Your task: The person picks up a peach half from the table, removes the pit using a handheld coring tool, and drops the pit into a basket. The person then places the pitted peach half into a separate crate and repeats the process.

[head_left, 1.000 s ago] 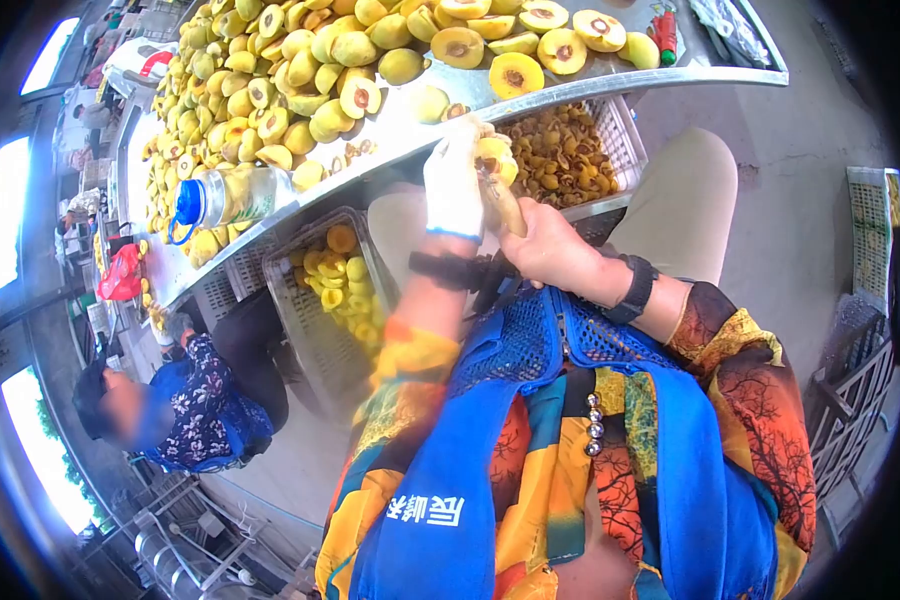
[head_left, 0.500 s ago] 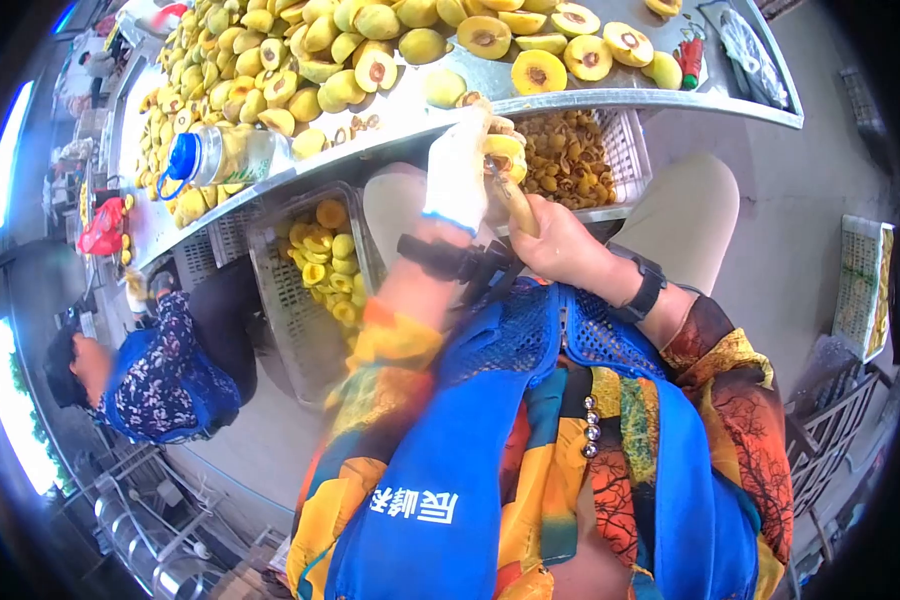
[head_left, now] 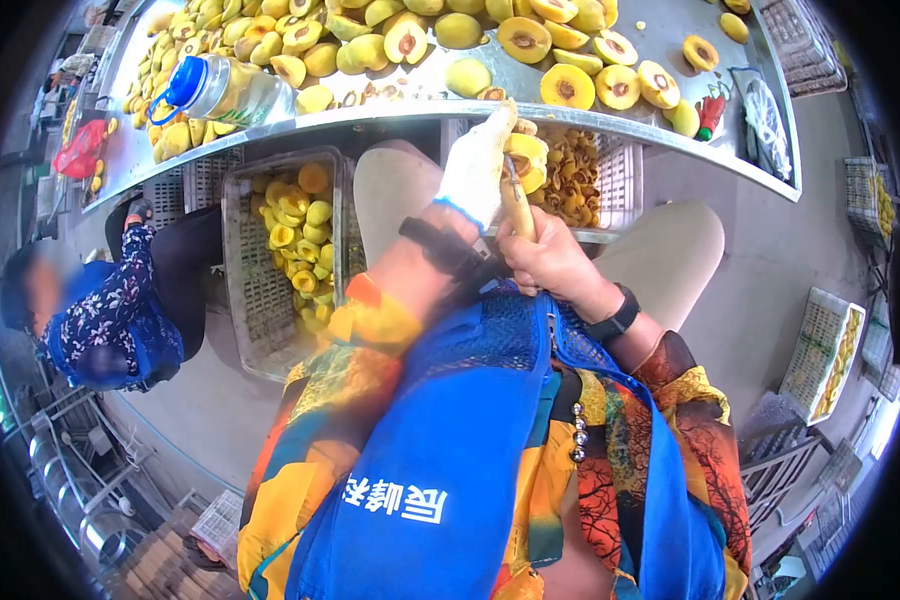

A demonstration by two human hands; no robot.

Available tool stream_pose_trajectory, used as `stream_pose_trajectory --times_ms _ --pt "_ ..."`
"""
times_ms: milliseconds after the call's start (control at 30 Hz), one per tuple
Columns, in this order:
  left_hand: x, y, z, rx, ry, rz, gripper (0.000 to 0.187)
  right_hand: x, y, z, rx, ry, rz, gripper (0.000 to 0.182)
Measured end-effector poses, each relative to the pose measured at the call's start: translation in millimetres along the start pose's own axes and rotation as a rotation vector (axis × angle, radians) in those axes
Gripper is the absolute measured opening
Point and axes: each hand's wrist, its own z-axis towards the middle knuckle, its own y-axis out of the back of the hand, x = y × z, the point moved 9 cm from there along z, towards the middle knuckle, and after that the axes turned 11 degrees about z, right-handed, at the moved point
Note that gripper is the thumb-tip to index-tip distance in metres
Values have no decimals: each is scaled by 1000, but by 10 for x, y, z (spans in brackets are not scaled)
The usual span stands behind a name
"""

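Observation:
My left hand (head_left: 475, 165), in a white glove, holds a yellow peach half (head_left: 527, 156) just under the edge of the steel table (head_left: 410, 108). My right hand (head_left: 548, 258), bare with a black wristband, grips a wooden-handled pitting tool (head_left: 516, 205) whose tip is against the fruit. Both hands are above my lap, over a grey crate (head_left: 618, 175) that holds brown pits. Halved and whole peaches (head_left: 530, 40) lie in a heap on the table top.
A second grey crate (head_left: 255, 290) to the left holds pitted yellow halves. A plastic bottle (head_left: 215, 88) with a blue cap lies on the table. Another person in a blue floral top (head_left: 110, 320) sits at left. Trays of fruit (head_left: 820, 350) stand on the floor at right.
The view has swung so the table sits higher and more level. My hands keep hold of the fruit and the tool, and the tool handle has turned more upright.

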Motion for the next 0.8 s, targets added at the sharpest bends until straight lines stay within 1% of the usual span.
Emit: stream_pose_trajectory --times_ms 67,133,200,233,300,333,367,433,467,500,533,567,633,700,767,800 --pt "23 27 28 -14 24 -41 29 53 32 38 -67 65 -173 9" --pt "83 113 104 -6 51 -129 29 337 32 50 -147 572 -597 11" --pt "137 299 196 18 78 -270 29 433 42 -49 -224 740 -859 15" --pt "-124 323 -44 0 33 -127 31 469 68 -49 -238 729 -871 15" --pt "-326 791 -96 -100 -21 -142 32 473 145 -82 -281 693 -890 16" --pt "-469 1124 -176 -201 -109 -121 33 419 277 -18 -341 533 -899 19" --pt "-612 1492 -258 -300 -203 -99 33 358 374 17 -343 490 -947 20" --pt "-962 2383 -441 -736 -425 444 36 172 621 124 -342 406 -1039 22" --pt "-1232 2477 -615 -936 -468 987 37 133 677 133 -360 353 -1032 23" --pt "-1390 2384 -742 -1107 -488 1543 38 124 689 138 -354 351 -1028 23" --pt "-1528 2104 -830 -1085 -638 1559 38 119 701 146 -351 348 -1024 23" --pt "-1606 1867 -791 -1048 -770 1583 35 107 702 145 -345 342 -1023 23" --pt "-1616 1206 -539 -948 -680 1720 36 132 639 145 -339 348 -1018 24" --pt "-1517 590 -120 -693 -872 1940 37 207 501 125 -309 400 -1023 25" --pt "-1261 287 638 -394 -669 2107 43 277 379 19 -280 482 -1037 29" --pt "-1186 134 732 -367 -607 2163 45 285 329 -25 -261 544 -1091 36"
